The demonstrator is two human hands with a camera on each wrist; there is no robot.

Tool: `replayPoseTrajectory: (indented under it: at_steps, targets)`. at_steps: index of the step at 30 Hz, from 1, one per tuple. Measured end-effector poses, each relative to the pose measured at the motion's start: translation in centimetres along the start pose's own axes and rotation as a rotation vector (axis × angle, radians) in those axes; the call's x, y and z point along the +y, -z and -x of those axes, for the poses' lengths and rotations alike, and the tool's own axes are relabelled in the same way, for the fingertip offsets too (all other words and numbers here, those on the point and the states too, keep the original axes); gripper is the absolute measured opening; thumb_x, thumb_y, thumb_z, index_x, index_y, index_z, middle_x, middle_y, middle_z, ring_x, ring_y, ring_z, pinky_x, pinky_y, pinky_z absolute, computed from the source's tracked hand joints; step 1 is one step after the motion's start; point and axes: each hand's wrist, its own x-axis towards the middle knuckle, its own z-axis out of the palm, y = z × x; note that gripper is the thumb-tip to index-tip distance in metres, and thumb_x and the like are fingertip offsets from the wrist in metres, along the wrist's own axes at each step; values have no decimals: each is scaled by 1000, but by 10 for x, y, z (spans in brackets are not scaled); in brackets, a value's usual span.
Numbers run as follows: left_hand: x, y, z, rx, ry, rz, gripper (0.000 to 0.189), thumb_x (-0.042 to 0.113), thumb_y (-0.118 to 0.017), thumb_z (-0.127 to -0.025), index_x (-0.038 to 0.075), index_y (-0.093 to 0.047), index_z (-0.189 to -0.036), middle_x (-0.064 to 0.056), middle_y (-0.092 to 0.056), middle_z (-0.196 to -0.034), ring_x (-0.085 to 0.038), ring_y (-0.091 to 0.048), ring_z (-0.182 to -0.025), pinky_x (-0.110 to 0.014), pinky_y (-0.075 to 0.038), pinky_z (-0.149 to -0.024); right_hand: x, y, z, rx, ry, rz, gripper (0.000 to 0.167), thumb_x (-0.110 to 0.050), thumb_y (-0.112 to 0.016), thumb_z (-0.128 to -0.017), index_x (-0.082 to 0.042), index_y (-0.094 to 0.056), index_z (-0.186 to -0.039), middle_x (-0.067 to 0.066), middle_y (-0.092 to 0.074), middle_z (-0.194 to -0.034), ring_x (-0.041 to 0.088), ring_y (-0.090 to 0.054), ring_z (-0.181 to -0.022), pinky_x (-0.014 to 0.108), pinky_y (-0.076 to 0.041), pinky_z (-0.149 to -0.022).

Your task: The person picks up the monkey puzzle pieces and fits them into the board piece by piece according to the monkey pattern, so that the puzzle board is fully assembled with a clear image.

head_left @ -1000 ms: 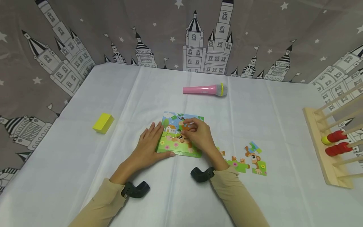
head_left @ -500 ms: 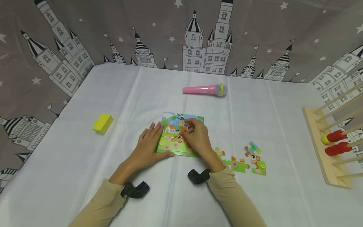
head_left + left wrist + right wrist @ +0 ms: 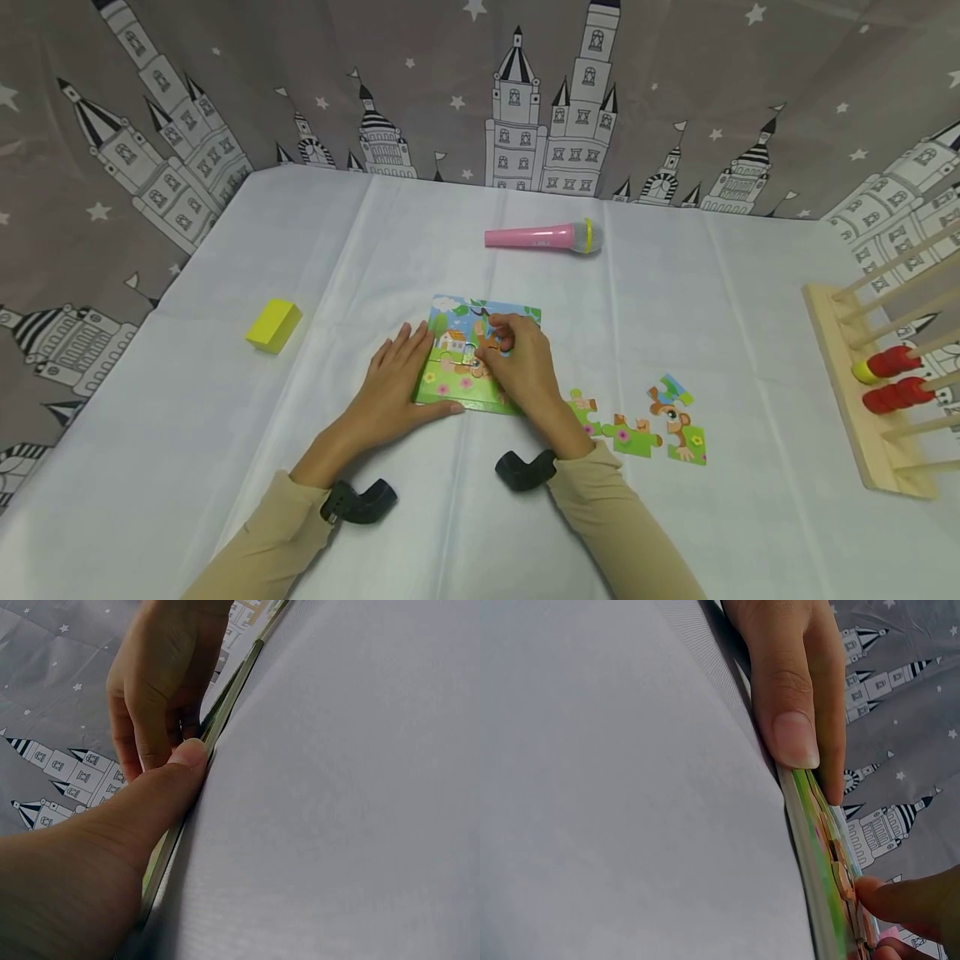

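Observation:
A jigsaw puzzle [image 3: 450,387] with a monkey, a house and flowers lies mid-table in its flat tray. My left hand [image 3: 393,379] rests along the puzzle's left side with straight fingers, its thumb [image 3: 187,754] against the front edge. Over the puzzle's right half, my right hand [image 3: 525,358] pinches a jigsaw piece [image 3: 843,879] between thumb and index finger, low at the picture's middle. One edge of that piece stands up from its neighbours; the fingers hide much of it. Loose jigsaw pieces [image 3: 633,437] lie to the right of my right wrist, several of them joined or touching.
A pink toy microphone [image 3: 536,238] lies beyond the puzzle. To the left sits a yellow block [image 3: 273,326]. A wooden peg frame [image 3: 862,400] with red and yellow beads stands at the right edge. Behind the white-covered table [image 3: 375,242] hangs a grey castle-print cloth [image 3: 427,83].
My right hand has shifted slightly left and toward me, still pinching the jigsaw piece low on the puzzle. More of the loose pieces now shows beside the right wrist. The left hand stays put.

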Motion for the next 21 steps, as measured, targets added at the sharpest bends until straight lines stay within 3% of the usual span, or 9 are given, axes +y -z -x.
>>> replayPoseTrajectory:
  at_steps: [9, 14, 18, 21]
  targets:
    - [3, 2, 0, -16, 10, -1, 101, 57, -64, -74, 2, -18, -144, -12, -12, -153, -31, -3, -142, -49, -6, -113, -2, 2, 1, -15, 19, 43, 31, -10, -69, -79, -3, -62, -108, 11, -60, -93, 19, -54, -80, 26, -46, -69]
    - [3, 1, -1, -18, 8, -2, 101, 58, -63, -74, 2, -18, -144, -12, -13, -153, -31, -3, -142, -49, -6, -113, -8, 10, 7, -42, 170, 206, 19, -11, -64, -82, -5, -67, -100, 10, -60, -97, 22, -55, -88, 35, -46, -76]
    - [2, 1, 0, -18, 12, -4, 101, 58, -64, -73, 2, -18, -144, -13, -12, -153, -31, -3, -142, -49, -6, -113, -10, 15, 18, -150, 279, 347, 23, -18, -61, -85, -5, -66, -103, 9, -58, -108, 25, -51, -105, 42, -42, -86]
    - [1, 2, 0, -17, 16, -8, 101, 58, -63, -73, 1, -18, -144, -13, -12, -153, -31, -3, -142, -49, -6, -113, -10, 16, 26, -301, 283, 417, 41, -30, -57, -88, -4, -57, -120, 10, -48, -130, 27, -40, -126, 48, -33, -101]
